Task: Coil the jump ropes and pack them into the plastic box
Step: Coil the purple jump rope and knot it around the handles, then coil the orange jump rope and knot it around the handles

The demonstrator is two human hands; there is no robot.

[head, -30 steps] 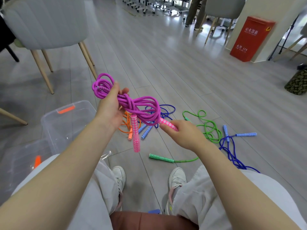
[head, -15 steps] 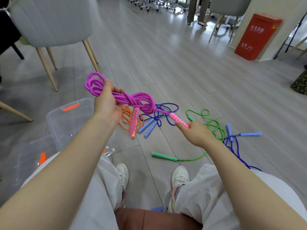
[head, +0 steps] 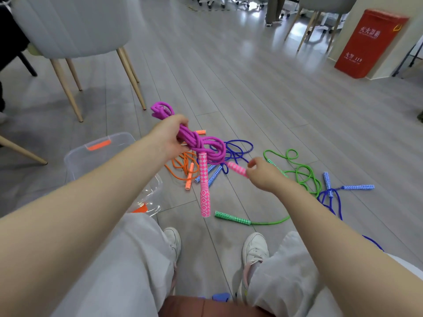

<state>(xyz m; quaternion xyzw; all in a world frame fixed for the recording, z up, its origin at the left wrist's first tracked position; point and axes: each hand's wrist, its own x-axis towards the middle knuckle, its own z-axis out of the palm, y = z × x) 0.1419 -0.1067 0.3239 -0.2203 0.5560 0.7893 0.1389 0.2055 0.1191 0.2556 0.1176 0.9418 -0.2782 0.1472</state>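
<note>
Jump ropes: green one point(head: 295, 175) lies loose on the floor nearest the feet, then the right hand point(head: 263, 173) pinching one pink handle point(head: 237, 169) of the magenta rope point(head: 201, 145), left hand point(head: 168, 139) gripping that coiled bundle in the air with the other handle point(head: 204, 186) hanging down, plastic box point(head: 100, 154) just left below it. Beyond lie orange point(head: 180, 165) and blue point(head: 238, 149) ropes uncoiled. Step looks like finishing the magenta coil; next likely tuck the handle, then drop the bundle into the box.

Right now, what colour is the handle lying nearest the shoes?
Green with a white diamond pattern: the green handle, head view.
</note>
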